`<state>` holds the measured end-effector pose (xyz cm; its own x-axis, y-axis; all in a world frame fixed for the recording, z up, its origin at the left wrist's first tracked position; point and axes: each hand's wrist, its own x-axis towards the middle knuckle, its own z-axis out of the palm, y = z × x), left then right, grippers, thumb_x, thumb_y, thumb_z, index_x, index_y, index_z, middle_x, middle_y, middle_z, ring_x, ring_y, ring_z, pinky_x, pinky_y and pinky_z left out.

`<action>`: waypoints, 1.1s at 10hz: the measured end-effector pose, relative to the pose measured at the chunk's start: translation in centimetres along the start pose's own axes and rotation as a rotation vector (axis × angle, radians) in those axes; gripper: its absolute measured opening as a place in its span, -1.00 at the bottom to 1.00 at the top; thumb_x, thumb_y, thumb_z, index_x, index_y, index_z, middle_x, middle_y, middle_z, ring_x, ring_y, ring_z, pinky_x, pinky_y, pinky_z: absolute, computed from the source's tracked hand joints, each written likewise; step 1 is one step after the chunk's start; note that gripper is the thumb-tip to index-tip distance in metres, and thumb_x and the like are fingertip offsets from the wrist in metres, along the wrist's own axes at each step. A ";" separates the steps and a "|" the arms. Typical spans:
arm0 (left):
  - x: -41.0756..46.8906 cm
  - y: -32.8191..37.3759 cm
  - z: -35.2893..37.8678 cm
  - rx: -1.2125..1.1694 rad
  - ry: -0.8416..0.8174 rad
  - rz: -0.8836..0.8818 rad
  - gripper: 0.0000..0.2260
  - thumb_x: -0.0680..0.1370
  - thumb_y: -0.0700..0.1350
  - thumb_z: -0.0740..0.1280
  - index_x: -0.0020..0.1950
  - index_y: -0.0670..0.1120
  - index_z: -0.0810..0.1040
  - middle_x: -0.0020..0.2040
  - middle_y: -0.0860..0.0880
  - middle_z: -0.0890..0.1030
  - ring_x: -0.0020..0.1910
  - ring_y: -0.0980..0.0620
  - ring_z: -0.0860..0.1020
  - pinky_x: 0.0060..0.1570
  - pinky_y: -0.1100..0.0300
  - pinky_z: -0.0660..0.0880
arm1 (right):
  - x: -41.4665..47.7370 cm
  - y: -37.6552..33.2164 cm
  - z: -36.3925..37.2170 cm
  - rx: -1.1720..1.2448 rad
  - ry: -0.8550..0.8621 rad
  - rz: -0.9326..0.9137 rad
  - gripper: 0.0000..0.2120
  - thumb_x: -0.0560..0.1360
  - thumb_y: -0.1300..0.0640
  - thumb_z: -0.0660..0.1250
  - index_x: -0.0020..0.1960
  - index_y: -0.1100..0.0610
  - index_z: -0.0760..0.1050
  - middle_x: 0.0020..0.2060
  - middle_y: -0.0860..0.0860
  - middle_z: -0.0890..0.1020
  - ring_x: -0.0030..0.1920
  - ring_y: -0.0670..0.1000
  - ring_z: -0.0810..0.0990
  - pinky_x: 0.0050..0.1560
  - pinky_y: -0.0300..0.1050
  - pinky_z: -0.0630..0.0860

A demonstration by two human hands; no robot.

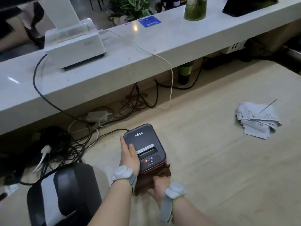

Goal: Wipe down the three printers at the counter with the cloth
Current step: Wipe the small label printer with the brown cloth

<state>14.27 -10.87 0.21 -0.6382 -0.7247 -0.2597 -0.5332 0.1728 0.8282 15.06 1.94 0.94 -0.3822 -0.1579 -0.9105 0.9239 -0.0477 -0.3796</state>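
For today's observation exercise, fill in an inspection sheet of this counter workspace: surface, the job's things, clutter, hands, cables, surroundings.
Surface: pale wooden desk below a white raised counter.
Job's things: small dark printer in the middle of the desk; black-and-white printer to its left; white printer on the counter; brown cloth against the small printer's near side.
Clutter: pile of receipts with a thin stick on top.
Hands: left hand steadies the small printer; right hand holds the cloth.
Cables: tangle under the counter; a white cable hangs over the edge.
Surroundings: plants, a green vase, a dark bottle.
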 end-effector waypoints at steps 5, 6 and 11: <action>-0.1 0.3 -0.2 -0.009 -0.009 0.000 -0.51 0.65 0.01 -0.01 0.53 0.14 -0.14 0.43 -0.05 0.35 0.35 -0.02 0.35 0.17 0.36 0.13 | 0.2 -1.2 -2.8 0.052 -0.173 -0.135 -0.86 0.41 0.38 0.20 -0.13 0.18 0.43 -0.24 0.15 0.54 -0.31 0.12 0.58 -0.36 -0.07 0.60; -0.1 0.5 -0.2 -0.017 -0.027 0.012 -0.51 0.65 0.00 -0.01 0.54 0.14 -0.15 0.44 -0.03 0.31 0.36 0.03 0.32 0.20 0.36 0.12 | 0.5 -1.7 -2.5 0.102 -0.132 -0.108 -0.78 0.38 0.42 0.12 -0.09 0.26 0.49 -0.26 0.21 0.58 -0.21 0.20 0.59 -0.14 0.14 0.59; 0.1 -0.2 -0.2 -0.022 -0.018 -0.010 -0.53 0.64 0.05 -0.02 0.51 0.24 -0.14 0.45 0.01 0.32 0.37 0.00 0.35 0.33 0.23 0.20 | 1.3 -4.3 -4.0 -0.018 -0.170 0.019 -0.80 0.46 0.13 0.28 0.06 0.14 0.49 -0.04 0.15 0.66 -0.06 0.20 0.66 -0.01 0.33 0.57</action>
<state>14.44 -11.07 0.11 -0.6426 -0.7144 -0.2767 -0.5274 0.1505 0.8362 10.48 5.90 0.71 -0.3551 -0.3230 -0.8773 0.9299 -0.0253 -0.3670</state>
